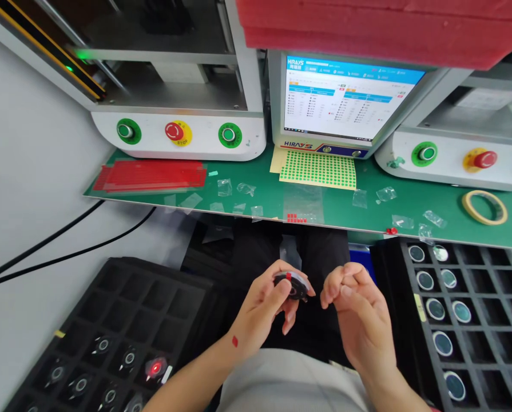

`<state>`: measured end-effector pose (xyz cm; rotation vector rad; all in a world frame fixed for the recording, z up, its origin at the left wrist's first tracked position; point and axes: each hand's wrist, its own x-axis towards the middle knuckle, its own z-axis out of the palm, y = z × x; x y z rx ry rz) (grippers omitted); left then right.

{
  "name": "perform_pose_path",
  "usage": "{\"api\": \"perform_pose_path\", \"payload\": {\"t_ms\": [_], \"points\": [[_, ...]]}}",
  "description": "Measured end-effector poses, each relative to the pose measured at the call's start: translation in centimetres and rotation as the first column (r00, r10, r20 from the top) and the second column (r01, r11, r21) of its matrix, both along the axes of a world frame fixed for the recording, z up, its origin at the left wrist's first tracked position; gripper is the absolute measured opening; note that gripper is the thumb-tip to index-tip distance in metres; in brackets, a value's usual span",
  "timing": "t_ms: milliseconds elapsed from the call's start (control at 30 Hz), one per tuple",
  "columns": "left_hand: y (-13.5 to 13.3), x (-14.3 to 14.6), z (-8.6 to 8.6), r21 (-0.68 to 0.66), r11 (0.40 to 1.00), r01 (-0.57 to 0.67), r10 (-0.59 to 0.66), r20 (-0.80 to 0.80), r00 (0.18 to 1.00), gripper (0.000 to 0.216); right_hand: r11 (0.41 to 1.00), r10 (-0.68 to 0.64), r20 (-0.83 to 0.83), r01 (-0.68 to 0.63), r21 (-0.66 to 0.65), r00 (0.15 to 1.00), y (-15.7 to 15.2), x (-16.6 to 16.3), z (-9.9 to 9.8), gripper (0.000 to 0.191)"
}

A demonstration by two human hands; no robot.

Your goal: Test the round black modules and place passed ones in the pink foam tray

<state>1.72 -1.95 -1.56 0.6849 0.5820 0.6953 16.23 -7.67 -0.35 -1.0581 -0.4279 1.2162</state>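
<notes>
My left hand (pixel 264 303) is closed around a small round black device (pixel 298 288), much like a watch case, held tilted above my lap. A red tab lies on its upper edge, near my thumb. To its right, apart from the device, my right hand (pixel 362 312) has its fingers curled and the thumb pressed against them. Whatever may be in that pinch is too small or hidden to make out. A small red piece (pixel 235 341) sticks to my left wrist.
A black tray (pixel 153 294) at left holds several round parts, one glowing red. Another black tray (pixel 489 320) at right holds round glass-like discs. On the green bench (pixel 256 171) lie red strips (pixel 153 175), a green-dot sticker sheet (pixel 318 170), film scraps and a tape roll (pixel 484 207).
</notes>
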Motion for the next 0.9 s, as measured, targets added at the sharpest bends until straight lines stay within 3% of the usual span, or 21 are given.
{"api": "perform_pose_path", "payload": {"t_ms": [233,433,533,633,767,900], "points": [[-1.1,0.0,0.4,0.331,0.943,-0.042,0.112,-0.197,0.974,0.029,0.997,-0.024,0.168,0.011,0.080,0.986,-0.6,-1.2,-0.6,0.008],[-1.4,0.1,0.5,0.511,0.859,-0.034,0.172,-0.225,0.959,0.023,0.989,0.132,0.120,-0.139,0.056,0.984,-0.6,-2.4,0.0,0.025],[-1.3,0.2,0.6,0.665,0.746,-0.033,0.248,-0.232,0.940,0.020,0.978,0.205,0.031,-0.206,0.041,0.978,-0.5,-2.8,0.3,0.029],[-1.3,0.3,0.6,0.812,0.584,0.015,0.321,-0.248,0.914,0.020,0.971,0.240,-0.052,-0.238,0.035,0.969,-0.5,-3.0,0.6,0.030],[-1.4,0.4,0.4,0.916,0.397,0.049,0.395,-0.219,0.892,0.029,0.971,0.240,-0.109,-0.237,0.037,0.965,-0.7,-3.2,0.8,0.030],[-1.4,0.5,0.8,0.940,0.329,0.093,0.435,-0.239,0.868,0.031,0.986,0.163,-0.138,-0.155,0.066,0.977,-0.8,-3.8,1.0,0.031]]}}
